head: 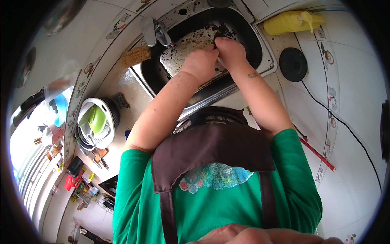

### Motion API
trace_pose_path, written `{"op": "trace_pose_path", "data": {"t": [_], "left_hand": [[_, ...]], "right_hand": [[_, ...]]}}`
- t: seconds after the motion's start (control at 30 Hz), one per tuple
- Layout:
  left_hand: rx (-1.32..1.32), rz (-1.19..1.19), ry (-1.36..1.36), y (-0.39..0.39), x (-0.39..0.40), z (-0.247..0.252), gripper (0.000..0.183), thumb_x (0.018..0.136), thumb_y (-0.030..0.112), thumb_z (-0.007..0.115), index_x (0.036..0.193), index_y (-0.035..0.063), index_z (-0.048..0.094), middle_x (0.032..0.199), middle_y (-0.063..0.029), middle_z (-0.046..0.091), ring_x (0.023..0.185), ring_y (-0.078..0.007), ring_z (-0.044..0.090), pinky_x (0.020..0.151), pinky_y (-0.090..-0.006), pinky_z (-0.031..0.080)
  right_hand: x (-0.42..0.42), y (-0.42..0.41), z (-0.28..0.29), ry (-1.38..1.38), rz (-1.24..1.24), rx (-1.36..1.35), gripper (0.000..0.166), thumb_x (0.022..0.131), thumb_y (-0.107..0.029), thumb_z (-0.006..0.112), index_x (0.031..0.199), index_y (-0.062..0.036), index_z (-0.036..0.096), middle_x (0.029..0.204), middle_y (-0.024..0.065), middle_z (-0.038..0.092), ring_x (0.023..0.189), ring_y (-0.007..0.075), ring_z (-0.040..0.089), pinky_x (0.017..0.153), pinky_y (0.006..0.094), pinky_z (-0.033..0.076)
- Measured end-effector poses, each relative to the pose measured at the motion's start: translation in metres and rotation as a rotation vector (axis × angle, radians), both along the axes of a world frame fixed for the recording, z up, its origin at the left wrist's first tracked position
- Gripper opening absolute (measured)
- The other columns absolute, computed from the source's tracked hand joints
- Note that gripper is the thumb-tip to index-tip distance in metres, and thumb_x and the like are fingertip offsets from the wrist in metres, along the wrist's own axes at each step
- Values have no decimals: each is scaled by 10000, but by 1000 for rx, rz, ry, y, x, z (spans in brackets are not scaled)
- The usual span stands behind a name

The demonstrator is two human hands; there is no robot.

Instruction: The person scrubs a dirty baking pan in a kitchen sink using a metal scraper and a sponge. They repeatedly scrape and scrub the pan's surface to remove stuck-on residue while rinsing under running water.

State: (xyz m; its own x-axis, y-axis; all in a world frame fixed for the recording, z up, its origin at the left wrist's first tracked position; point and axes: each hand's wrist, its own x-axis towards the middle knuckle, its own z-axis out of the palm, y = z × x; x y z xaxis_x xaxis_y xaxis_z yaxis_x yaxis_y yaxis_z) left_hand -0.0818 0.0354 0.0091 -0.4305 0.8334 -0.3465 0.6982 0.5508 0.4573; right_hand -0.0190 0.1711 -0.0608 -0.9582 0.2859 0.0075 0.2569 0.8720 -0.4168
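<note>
Both my hands are together over a black-walled sink (253, 27). My left hand (201, 62) has bent fingers that meet my right hand (230, 50) near the middle of the basin. My right hand is curled, with a dark patch at its fingertips. Whether that patch is a held thing or part of the surface behind I cannot tell. Beneath the hands lies a pale metal surface (189, 45), mottled with dark flakes and brownish stains; it may be a tray or the sink's floor. A chrome faucet (155, 32) stands at the sink's left side.
A brown sponge (136, 56) sits left of the faucet. A white basket (105, 138) with a green bowl (97, 119) stands farther left, beside knives and a dark scouring pad (121, 100). A yellow pump bottle (292, 22) and a black corded disc (293, 64) are at right.
</note>
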Motion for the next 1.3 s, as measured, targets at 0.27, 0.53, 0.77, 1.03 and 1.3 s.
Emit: {"op": "trace_pose_path", "data": {"t": [0.27, 0.53, 0.77, 1.03, 1.3], "left_hand": [[-11, 18, -64, 0, 3, 2, 239, 783, 45, 545, 1002, 51, 642, 1181, -122, 637, 987, -374, 643, 851, -464, 532], [-12, -12, 26, -3, 25, 12, 368, 774, 8, 517, 1121, 75, 621, 1259, -122, 613, 1016, -387, 625, 857, -475, 525], [2, -24, -3, -1, 17, 16, 242, 754, 13, 538, 982, 28, 617, 1135, -153, 634, 956, -390, 639, 810, -479, 536], [43, -32, 34, 0, 12, 6, 211, 784, 60, 557, 972, 8, 638, 1153, -182, 626, 946, -383, 647, 834, -455, 537], [-33, -34, 66, 10, 4, 9, 235, 791, 61, 556, 1002, -2, 636, 1132, -170, 622, 943, -361, 653, 821, -441, 544]], "right_hand": [[14, -4, 2, -48, 9, -8, 102, 744, -82, 626, 846, -76, 634, 870, 138, 660, 849, 354, 661, 720, 446, 545], [24, -5, 3, -2, 27, -95, 58, 770, -89, 603, 827, -78, 599, 852, 123, 643, 825, 363, 649, 706, 453, 538], [31, -11, 7, -61, 5, -133, 68, 765, -99, 609, 829, -80, 594, 847, 117, 633, 835, 349, 647, 708, 450, 541], [16, -2, 11, -64, 44, -92, 52, 787, -109, 592, 834, -90, 602, 875, 120, 644, 873, 348, 652, 730, 449, 541], [3, 7, -13, 88, 43, -140, 53, 780, -101, 601, 823, -86, 575, 842, 119, 622, 835, 358, 639, 697, 451, 532]]}}
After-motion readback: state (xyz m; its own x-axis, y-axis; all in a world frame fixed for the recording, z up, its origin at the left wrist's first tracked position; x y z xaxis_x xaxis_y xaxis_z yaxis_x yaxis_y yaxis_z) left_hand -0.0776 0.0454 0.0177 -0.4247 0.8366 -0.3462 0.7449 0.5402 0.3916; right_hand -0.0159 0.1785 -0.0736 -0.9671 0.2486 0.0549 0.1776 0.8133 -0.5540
